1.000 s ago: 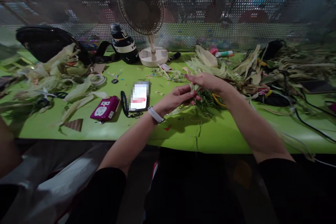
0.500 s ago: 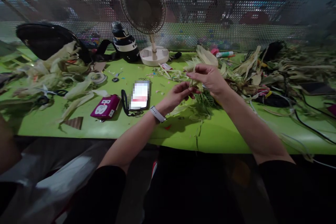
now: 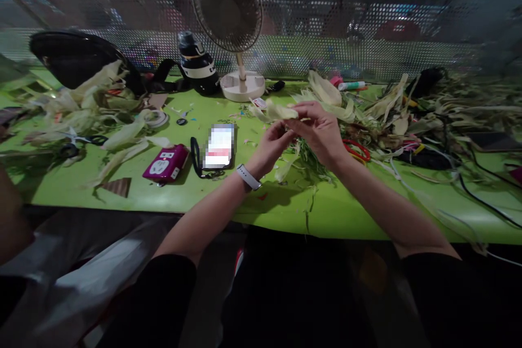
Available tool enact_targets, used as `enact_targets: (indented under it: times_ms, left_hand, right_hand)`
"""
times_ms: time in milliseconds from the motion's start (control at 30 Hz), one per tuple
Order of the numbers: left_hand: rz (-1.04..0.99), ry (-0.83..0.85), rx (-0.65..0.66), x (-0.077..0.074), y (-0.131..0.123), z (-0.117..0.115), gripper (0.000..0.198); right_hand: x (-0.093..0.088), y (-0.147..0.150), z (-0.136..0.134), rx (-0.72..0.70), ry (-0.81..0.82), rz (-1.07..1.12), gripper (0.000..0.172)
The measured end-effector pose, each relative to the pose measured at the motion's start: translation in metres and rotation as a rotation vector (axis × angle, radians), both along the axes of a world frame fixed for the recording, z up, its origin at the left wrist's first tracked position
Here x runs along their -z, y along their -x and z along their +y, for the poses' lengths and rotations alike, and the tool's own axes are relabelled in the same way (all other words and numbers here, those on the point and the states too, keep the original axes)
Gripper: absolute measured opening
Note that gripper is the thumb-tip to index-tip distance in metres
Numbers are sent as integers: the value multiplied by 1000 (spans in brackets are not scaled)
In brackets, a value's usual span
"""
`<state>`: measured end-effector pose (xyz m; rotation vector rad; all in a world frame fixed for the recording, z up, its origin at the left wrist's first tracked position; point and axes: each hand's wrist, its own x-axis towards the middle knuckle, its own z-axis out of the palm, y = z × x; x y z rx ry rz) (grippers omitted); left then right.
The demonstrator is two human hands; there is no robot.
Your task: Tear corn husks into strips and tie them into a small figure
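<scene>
Above the green table (image 3: 171,196) my two hands meet over a pale corn husk strip (image 3: 274,112). My left hand (image 3: 272,147), with a white watch on its wrist, pinches the husk from below. My right hand (image 3: 320,131) is curled over it from the right, fingers closed on the same strip. A second pale piece (image 3: 285,167) hangs below my hands. Thin green strands (image 3: 314,160) lie on the table just under them.
A phone (image 3: 219,145) and a magenta device (image 3: 166,163) lie left of my hands. A desk fan (image 3: 232,22), a dark bottle (image 3: 196,64), scissors (image 3: 79,141) and red-handled scissors (image 3: 356,149) are around. Husk heaps (image 3: 387,109) fill the right and the left (image 3: 87,106). Cables (image 3: 473,185) trail right.
My hands have lifted and shifted left, bringing the husk strip up; my right hand has turned over it. The red-handled scissors on the table are now uncovered.
</scene>
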<state>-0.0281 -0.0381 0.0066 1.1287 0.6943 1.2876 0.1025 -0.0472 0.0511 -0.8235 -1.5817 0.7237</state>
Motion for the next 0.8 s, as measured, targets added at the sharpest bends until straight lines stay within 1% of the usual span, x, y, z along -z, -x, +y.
enact_targets:
  times_ms: [67, 167, 300, 367, 433, 533, 633, 700, 733, 800]
  left_hand:
    - [-7, -29, -62, 1, -1, 0, 21]
    - [-50, -43, -120, 0, -1, 0, 28]
    - [-119, 2, -147, -9, 1, 0, 22]
    - [-151, 74, -127, -15, 3, 0, 18]
    - [-192, 155, -97, -19, 5, 1, 15]
    - [-269, 233, -98, -22, 6, 3, 13]
    - [-301, 262, -98, -22, 5, 4, 13]
    - [-295, 256, -84, -20, 3, 4, 13]
    - [-289, 249, -77, -19, 3, 4, 12]
    - [-275, 240, -66, -17, 2, 4, 10]
  right_hand:
    - [2, 6, -8, 33, -17, 8, 21]
    - [1, 15, -23, -5, -42, 91, 24]
    - [-1, 17, -34, -36, 9, 225, 24]
    - [3, 13, -31, -12, 46, 297, 21]
    - [9, 8, -21, 40, 83, 330, 21]
    - [20, 0, -1, 101, 191, 304, 26]
    - [29, -5, 13, 80, 305, 342, 35]
    - [34, -5, 17, 48, 373, 326, 43]
    - [36, -4, 18, 50, 396, 305, 46]
    - [39, -3, 17, 106, 415, 264, 49]
